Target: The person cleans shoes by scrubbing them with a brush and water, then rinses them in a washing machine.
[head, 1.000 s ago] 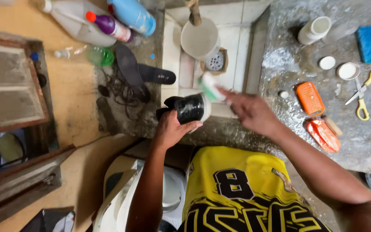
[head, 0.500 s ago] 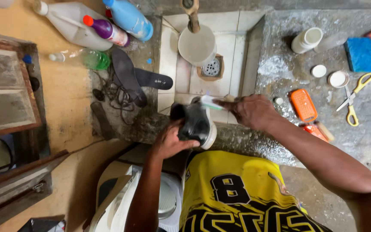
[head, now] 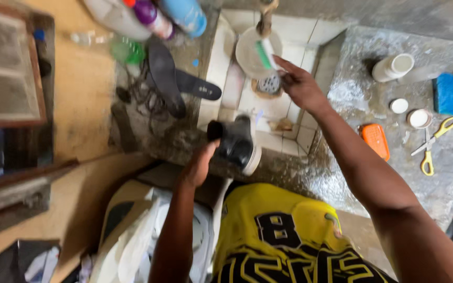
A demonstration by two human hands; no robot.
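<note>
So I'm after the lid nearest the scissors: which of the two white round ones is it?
The larger lid, just left of the yellow scissors; the smaller lid lies farther left.

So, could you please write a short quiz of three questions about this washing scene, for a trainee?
1. True or false: the left hand holds a black shoe with a white sole.
2. What does the right hand hold?
A. yellow scissors
B. a toothbrush with a green and white handle
C. a blue sponge
3. Fill in: the orange brush lies on the wet grey ______, not in the tiled basin.

Key:
1. True.
2. B: the toothbrush is held over the white bowl in the basin; the scissors and sponge lie untouched.
3. counter.
</note>
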